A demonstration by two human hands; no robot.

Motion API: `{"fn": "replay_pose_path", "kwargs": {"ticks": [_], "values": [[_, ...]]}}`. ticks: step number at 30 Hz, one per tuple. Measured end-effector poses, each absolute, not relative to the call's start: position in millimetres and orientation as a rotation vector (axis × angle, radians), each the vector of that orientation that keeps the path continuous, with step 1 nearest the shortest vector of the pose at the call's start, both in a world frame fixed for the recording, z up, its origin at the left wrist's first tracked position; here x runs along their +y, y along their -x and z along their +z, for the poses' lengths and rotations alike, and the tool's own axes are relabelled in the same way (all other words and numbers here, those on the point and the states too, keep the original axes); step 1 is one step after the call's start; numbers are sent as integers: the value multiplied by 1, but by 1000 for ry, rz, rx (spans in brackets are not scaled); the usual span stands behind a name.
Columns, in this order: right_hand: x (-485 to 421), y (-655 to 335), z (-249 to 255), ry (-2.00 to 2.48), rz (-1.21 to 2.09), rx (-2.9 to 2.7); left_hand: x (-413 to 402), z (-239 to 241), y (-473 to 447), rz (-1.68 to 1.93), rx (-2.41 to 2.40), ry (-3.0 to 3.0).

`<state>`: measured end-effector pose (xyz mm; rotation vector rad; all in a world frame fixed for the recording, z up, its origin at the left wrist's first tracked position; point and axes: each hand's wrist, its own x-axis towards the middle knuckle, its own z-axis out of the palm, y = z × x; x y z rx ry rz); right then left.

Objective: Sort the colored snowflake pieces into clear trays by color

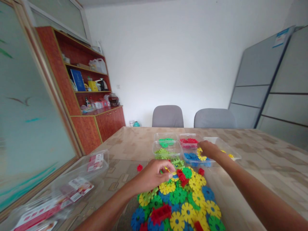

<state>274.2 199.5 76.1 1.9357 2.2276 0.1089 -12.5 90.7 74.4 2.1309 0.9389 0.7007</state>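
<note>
While the left hand sits at the 10 o'clock edge of the pile, its fingers are curled and drawn together, thumb and forefinger pinched on a yellow bit. That bit lies at the fingertips, at 3 o'clock from the hand's middle, just above the pile's top edge. The pile is made of toothed discs in yellow, green, blue and red, heaped on the table at 6 o'clock in the view.

The right hand is stretched forward at 1 o'clock from the pile, back of the hand up. A yellow disc sits at 7 o'clock from this hand, touching or just under its fingers, over the blue tray. The fingers are hidden by the hand itself, so I cannot tell whether they clamp the disc or stand apart.

Other trays are grouped at 12 o'clock from the pile:
- The lime tray is just left of the blue one.
- The green tray and red tray are behind them.
- A clear tray with some yellow pieces is at 3 o'clock from the right hand.

A lone red piece lies on the table at 10 o'clock from the left hand, apart from it. Clear packets lie at 9 o'clock. Two grey chairs stand beyond the table.
</note>
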Motion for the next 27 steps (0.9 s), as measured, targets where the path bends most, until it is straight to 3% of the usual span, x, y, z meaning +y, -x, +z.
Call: {"fn": "replay_pose_path", "kwargs": {"ticks": [27], "values": [[217,-277,57,-1725,-120,2283,92,73,13,680,934,-2124]]}}
